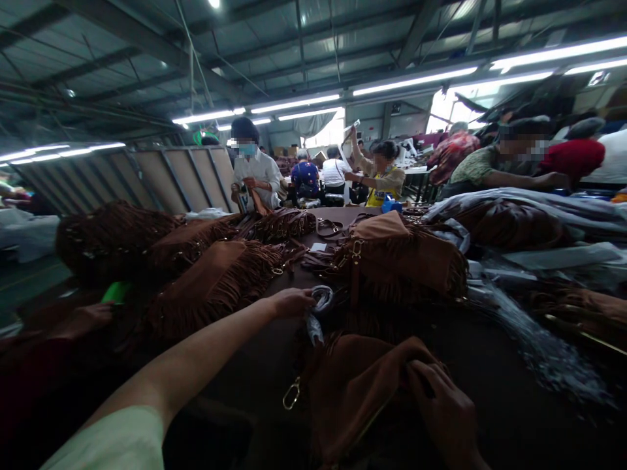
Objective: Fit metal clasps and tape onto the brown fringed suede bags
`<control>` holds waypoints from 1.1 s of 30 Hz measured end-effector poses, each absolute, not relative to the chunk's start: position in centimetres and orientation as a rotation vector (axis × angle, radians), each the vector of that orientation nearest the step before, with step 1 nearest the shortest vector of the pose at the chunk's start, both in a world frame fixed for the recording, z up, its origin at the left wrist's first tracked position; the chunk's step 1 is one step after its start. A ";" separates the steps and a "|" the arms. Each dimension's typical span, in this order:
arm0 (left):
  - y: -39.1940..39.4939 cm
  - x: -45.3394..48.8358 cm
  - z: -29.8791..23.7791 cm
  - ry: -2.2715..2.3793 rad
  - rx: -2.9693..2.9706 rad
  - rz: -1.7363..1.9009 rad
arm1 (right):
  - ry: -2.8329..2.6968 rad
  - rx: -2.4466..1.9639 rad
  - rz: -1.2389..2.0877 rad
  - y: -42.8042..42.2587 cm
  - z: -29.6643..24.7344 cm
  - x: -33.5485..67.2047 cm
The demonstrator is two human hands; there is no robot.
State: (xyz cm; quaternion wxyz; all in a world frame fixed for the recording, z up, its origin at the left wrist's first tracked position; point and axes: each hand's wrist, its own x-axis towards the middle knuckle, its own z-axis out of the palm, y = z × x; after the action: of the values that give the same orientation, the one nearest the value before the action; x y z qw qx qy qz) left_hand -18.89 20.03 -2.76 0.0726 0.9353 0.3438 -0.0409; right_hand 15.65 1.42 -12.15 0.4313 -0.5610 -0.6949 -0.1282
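Observation:
My left hand (295, 302) is stretched far forward over the dark table, its fingers closed on the edge of a coiled, clear-plastic-wrapped roll (323, 298). A loose tail of plastic (314, 328) hangs below the roll; what is inside the wrap I cannot make out. Close to me lies a brown suede fringed bag (357, 385), with a gold clasp (291, 394) at its left side. My right hand (445, 405) grips the bag's upper right edge, where the suede is bunched up. Part of a zipper shows along the bag's lower side.
Brown fringed bags (210, 281) are piled at left, and another bag (406, 254) lies ahead. Plastic wrapping (533, 339) covers the right side. A co-worker's hand (91, 318) is at far left by a green object (116, 292). Several people work beyond the table.

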 end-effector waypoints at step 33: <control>23.4 -21.3 11.4 1.092 1.577 0.217 | -1.702 -1.349 -0.339 1.3 -11.4 15.3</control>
State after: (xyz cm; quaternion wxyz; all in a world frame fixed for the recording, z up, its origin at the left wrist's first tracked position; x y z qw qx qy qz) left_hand -21.28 23.37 11.44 0.5692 0.6716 0.4652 0.0926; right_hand 15.28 1.34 -11.35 0.4546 -0.5466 -0.6897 -0.1374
